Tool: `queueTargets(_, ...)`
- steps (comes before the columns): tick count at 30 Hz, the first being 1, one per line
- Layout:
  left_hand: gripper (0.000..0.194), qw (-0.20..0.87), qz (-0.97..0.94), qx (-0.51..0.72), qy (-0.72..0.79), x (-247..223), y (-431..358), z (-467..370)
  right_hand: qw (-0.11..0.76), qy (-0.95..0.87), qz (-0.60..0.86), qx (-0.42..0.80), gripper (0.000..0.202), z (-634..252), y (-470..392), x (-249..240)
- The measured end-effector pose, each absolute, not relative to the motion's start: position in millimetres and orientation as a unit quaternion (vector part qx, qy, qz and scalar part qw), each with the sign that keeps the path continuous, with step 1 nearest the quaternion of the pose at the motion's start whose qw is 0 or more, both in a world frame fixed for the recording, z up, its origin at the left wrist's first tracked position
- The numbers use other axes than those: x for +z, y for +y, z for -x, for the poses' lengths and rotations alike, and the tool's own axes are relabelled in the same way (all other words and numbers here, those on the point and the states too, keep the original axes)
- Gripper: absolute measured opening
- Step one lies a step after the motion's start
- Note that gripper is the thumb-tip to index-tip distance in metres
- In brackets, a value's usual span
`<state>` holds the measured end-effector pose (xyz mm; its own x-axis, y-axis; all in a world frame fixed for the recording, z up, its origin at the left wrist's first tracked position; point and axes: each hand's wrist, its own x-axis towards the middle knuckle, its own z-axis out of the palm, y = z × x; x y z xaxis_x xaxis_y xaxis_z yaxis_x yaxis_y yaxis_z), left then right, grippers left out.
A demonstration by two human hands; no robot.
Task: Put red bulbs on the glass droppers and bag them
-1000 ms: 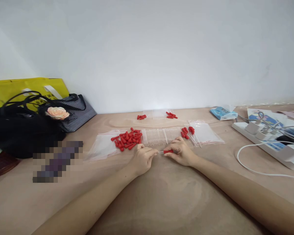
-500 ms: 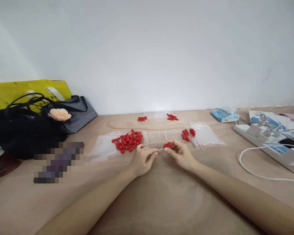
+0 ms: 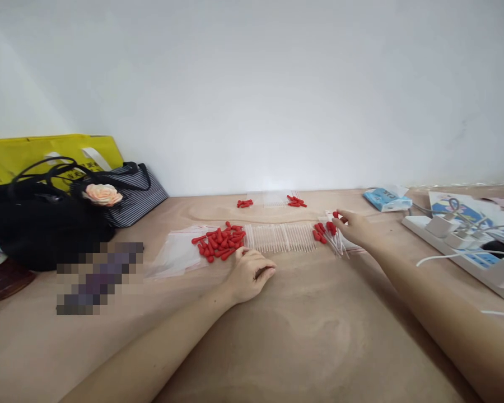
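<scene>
My left hand point(image 3: 252, 274) rests on the table just in front of the red bulb pile point(image 3: 220, 242), fingers curled together with nothing seen between them. At the right, my right hand point(image 3: 353, 226) pinches a red bulb point(image 3: 335, 214) with a clear tube. It is held over several joined droppers point(image 3: 336, 240), red ends away from me. Beside these lie several loose red bulbs point(image 3: 319, 232). A row of clear tubes point(image 3: 281, 238) spans the middle between the piles. Clear plastic bags point(image 3: 172, 254) lie left of the bulb pile, and another bag is partly under my right hand.
Near the wall are smaller groups of red bulbs point(image 3: 297, 201) and clear tubes. A blue tissue pack point(image 3: 386, 199) and a white power strip point(image 3: 466, 254) with cables sit at the right. Bags point(image 3: 136, 193) stand at the left.
My right hand has moved away from my left hand, to the right and farther back, carrying the red bulb with its tube. My left hand has let go of the tube and stays in place.
</scene>
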<state>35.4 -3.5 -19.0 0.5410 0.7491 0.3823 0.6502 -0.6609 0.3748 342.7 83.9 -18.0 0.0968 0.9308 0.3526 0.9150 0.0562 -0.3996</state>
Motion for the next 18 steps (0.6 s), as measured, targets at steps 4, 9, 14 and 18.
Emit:
queueTargets(4, 0.014, 0.088, -0.873, 0.263, 0.402, -20, -4, -35, 0.255, -0.657, 0.710, -0.023, 0.036, -332, 82, -31)
queueTargets(9, 0.015, 0.087, -0.874, 0.255, 0.404, -19, -4, -35, 0.235, -0.675, 0.697, -0.053, 0.035, -324, 78, -23)
queueTargets(14, 0.016, 0.085, -0.874, 0.258, 0.403, -17, -5, -35, 0.150, -0.796, 0.586, -0.023, 0.034, -326, 70, -6)
queueTargets(18, 0.016, 0.057, -0.861, 0.267, 0.430, -19, -5, -36, 0.096, -0.819, 0.563, -0.048, 0.031, -325, 67, -2)
